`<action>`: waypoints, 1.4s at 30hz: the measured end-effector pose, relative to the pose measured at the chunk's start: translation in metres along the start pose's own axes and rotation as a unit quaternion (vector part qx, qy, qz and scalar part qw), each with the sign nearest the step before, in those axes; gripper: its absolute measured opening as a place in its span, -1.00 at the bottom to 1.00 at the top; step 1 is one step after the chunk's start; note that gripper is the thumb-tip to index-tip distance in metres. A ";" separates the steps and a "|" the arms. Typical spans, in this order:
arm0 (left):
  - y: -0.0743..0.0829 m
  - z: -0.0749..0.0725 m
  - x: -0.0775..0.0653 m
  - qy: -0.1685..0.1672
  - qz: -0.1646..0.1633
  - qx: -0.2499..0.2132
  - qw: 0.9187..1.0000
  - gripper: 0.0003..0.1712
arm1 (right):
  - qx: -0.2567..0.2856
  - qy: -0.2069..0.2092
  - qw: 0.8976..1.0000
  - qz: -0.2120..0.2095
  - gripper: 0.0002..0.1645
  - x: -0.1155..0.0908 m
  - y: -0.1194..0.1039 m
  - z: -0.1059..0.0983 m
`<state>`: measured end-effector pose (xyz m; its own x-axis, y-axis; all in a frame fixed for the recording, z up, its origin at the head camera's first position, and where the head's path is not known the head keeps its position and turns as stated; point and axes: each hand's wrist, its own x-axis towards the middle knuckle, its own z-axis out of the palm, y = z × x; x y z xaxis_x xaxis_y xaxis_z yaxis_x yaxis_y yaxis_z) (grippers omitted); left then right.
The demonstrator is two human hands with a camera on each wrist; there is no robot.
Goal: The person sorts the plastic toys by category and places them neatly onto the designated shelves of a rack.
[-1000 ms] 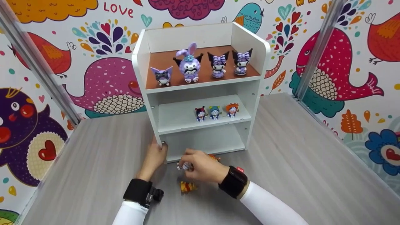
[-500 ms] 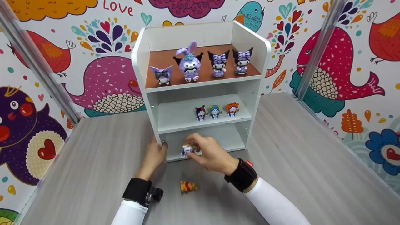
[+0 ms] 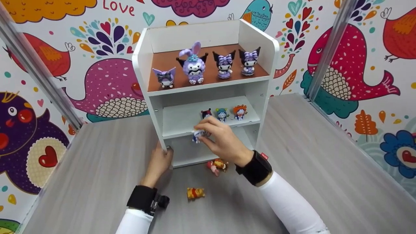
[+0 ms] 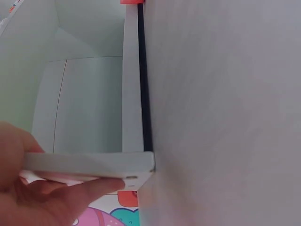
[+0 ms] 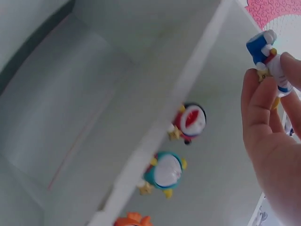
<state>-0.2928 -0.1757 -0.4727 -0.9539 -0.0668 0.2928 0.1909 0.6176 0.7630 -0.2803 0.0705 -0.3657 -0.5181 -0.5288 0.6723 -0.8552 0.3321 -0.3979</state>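
Note:
Between thumb and fingers, my right hand (image 3: 224,139) pinches a small blue-and-white figurine (image 5: 268,59), held in front of the middle shelf's edge. My left hand (image 3: 160,164) grips the lower left side panel of the white shelf unit (image 4: 89,162), thumb on one face and fingers on the other. On the middle shelf (image 3: 182,122) stand figurines with a red-and-black hat (image 5: 193,120), a teal hat (image 5: 167,172) and an orange mane (image 3: 240,112). The right hand partly covers the red-hatted one in the head view.
Several purple figurines (image 3: 194,70) stand on the brown top shelf. A yellow bear figurine (image 3: 195,193) lies on the table (image 3: 97,182). Nearer the unit's base lie a pink figurine (image 3: 213,169) and an orange one (image 3: 221,163). Patterned walls (image 3: 113,78) stand behind.
My right hand has lifted the blue-and-white figurine from near the table, past the bottom shelf, up to the middle shelf's edge. The pink and orange figurines are uncovered. My left hand stays put.

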 end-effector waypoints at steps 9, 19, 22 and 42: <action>0.000 0.001 0.000 0.011 0.031 0.000 0.999 -0.40 | -0.078 0.031 0.996 -0.007 -0.73 0.027 0.008 -0.004; 0.000 0.000 -0.001 0.002 0.021 -0.011 1.000 -0.38 | -0.167 0.028 0.986 0.001 -0.75 0.044 0.013 0.004; -0.001 0.000 0.000 0.010 0.029 -0.006 1.000 -0.38 | -0.180 0.024 0.983 0.012 -0.75 0.048 0.013 0.008; -0.002 0.002 -0.001 0.018 0.047 0.002 0.999 -0.43 | -0.242 0.026 0.970 0.003 -0.80 0.051 0.017 0.023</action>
<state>-0.2930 -0.1755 -0.4753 -0.9228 -0.0370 0.3834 0.2776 0.6262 0.7286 -0.3211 0.0315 -0.3521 -0.5112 -0.4901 0.7061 -0.7398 0.6691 -0.0712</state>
